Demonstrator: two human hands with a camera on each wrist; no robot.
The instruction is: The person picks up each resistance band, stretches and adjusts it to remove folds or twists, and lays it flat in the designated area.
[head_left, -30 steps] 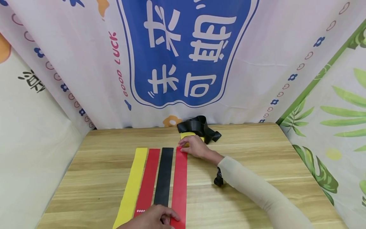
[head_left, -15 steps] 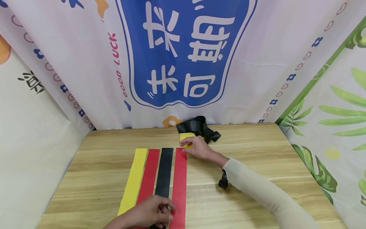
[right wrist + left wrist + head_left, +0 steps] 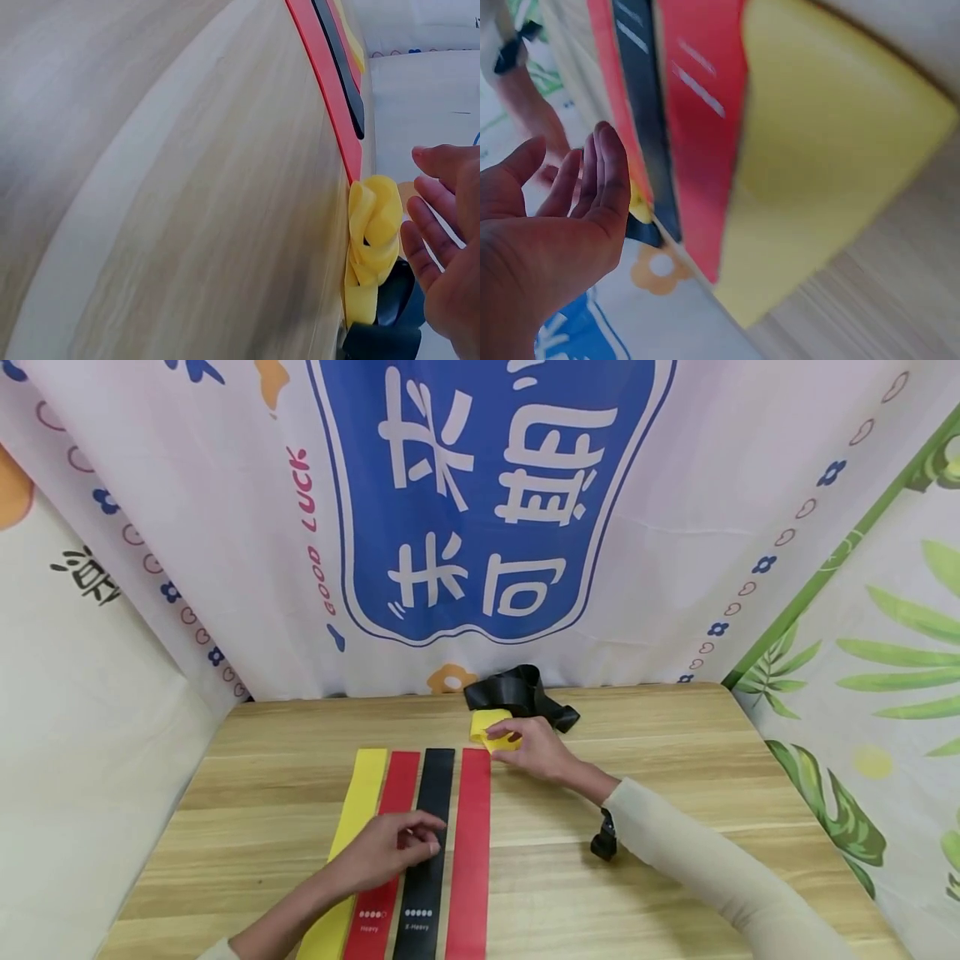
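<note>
In the head view, resistance bands lie flat side by side: a yellow band (image 3: pixel 363 789), a red band (image 3: pixel 399 777) marked "Heavy", a black band (image 3: pixel 435 789) marked "X-Heavy" and another red band (image 3: pixel 472 835). My left hand (image 3: pixel 393 852) hovers over the marked red and black ones, fingers loosely bent around nothing. At the far end of the outer red strip, my right hand (image 3: pixel 536 747) hangs beside a crumpled yellow band (image 3: pixel 375 225). Its fingers are relaxed, and a gap between them and that band shows in the right wrist view.
A black band (image 3: pixel 517 689) lies in loose loops behind the crumpled yellow one, against the printed curtain (image 3: pixel 652 593). The wooden tabletop (image 3: pixel 615 910) extends to both sides of the row. Printed cloths hang at left and right.
My left hand has come off the near part of the outer red band and moved away from me and slightly left. My right hand has left that band's far end, shifting right.
</note>
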